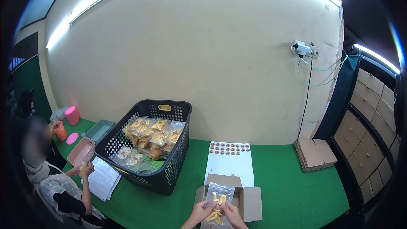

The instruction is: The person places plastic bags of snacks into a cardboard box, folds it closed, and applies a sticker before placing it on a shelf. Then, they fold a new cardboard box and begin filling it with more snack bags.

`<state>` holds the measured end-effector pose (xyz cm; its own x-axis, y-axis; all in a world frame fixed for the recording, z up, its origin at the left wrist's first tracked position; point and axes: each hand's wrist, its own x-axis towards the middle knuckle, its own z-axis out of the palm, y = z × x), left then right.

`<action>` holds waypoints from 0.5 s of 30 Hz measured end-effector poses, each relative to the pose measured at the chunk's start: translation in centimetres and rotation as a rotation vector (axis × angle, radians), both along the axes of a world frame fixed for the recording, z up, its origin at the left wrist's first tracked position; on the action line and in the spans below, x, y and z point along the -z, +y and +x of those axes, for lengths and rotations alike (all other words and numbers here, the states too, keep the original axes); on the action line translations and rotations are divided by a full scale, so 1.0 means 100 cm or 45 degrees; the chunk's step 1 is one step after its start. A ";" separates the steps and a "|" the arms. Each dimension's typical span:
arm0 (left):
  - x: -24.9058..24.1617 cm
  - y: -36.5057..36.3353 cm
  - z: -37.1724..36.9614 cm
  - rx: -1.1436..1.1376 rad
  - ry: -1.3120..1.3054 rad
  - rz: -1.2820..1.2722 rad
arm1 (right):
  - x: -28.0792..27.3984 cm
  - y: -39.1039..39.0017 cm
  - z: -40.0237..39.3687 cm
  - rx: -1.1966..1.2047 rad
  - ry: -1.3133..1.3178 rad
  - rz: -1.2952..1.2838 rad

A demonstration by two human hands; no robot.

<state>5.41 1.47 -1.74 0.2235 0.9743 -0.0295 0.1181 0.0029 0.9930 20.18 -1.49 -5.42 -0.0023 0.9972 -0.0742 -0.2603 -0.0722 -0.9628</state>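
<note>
Low in the head view, a clear zip bag of yellow finger-shaped snacks (pixel 214 216) is held upright over an open cardboard box (pixel 253 203). My left hand (pixel 200 213) grips the bag's left side, thumb on its front. On the right side, my right hand (pixel 232 215) holds it the same way. Both thumbs meet near a small round brown sticker (pixel 218 207) on the bag. Just behind the box lies a white sheet of round stickers (pixel 230 165), with its remaining rows at the far end. The box's inside is mostly hidden by the bag and hands.
A black basket (pixel 169 178) full of bagged snacks (pixel 159 138) stands to the left. Flattened cardboard boxes (pixel 314 154) are stacked at the right on the green tabletop (pixel 288 186). At the far left another person (pixel 59 186) handles a small bag near a pink basket (pixel 81 152) and papers (pixel 104 178).
</note>
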 end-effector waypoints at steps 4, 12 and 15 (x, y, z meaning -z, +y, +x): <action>-0.009 0.003 -0.002 0.006 0.195 0.047 | -0.039 -0.001 -0.008 -0.001 -0.058 0.026; 0.010 0.008 0.003 -0.144 -0.076 0.139 | -0.048 0.007 -0.011 -0.012 0.017 0.068; 0.008 0.002 0.001 -0.125 -0.190 0.098 | -0.025 0.008 -0.008 -0.008 -0.010 0.037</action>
